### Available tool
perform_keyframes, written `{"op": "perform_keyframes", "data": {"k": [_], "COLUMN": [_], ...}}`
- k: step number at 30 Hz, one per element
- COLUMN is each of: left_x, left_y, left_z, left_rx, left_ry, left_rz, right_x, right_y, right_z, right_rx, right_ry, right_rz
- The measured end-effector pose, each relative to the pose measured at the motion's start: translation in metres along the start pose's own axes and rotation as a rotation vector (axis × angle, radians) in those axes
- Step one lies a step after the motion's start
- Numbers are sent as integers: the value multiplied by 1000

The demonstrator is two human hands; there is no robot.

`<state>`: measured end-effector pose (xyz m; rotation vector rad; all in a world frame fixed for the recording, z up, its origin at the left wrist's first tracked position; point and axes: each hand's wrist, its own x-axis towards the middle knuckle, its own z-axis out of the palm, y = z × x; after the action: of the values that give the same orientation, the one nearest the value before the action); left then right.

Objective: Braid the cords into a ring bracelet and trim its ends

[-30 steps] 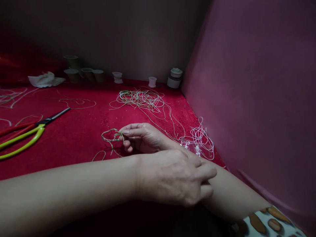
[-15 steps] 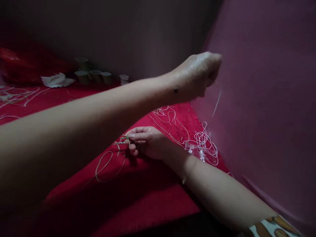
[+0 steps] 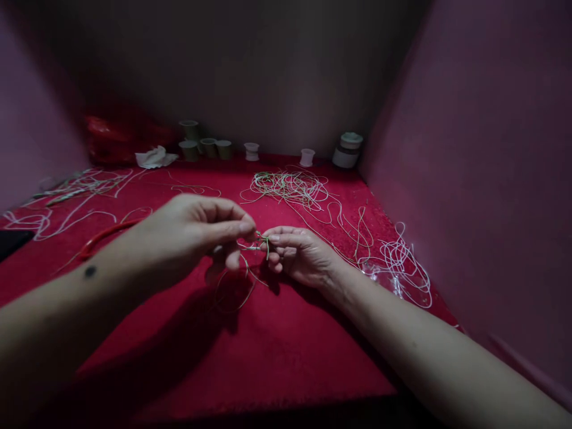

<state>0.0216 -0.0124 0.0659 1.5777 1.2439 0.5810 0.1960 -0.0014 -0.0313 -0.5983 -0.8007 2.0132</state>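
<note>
Bare red cloth near you; tangled cords ahead, wire pile right, wall closes the right side.

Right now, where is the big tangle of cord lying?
In the head view the tangle of cord lies on the red cloth beyond both hands, right of centre, just before the small spools by the back wall.

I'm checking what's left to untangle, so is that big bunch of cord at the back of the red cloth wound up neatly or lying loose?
Loose. The cord pile is spread in tangled loops on the red cloth, with strands trailing off it.
</note>
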Motion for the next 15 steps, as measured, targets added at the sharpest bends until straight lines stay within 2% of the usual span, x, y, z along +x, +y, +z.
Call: {"op": "perform_keyframes", "data": {"k": [3,5,10,15], "left_x": [-7,-5,1,5], "left_y": [-28,-37,-41,-44], "left_z": [10,18,30,33], "left_rx": [-179,-262,-448,-385], "left_ry": [-12,-20,-81,-20], "left_rz": [-54,-70,-97,-112], "right_x": [0,0,0,1], "right_y": [2,4,6,10], "right_z": [2,4,6,5], "right_rx": [-13,-30,-42,-82], "right_ry": [56,89,125,117], "right_rz": [-6,-13,-50,-104]}}
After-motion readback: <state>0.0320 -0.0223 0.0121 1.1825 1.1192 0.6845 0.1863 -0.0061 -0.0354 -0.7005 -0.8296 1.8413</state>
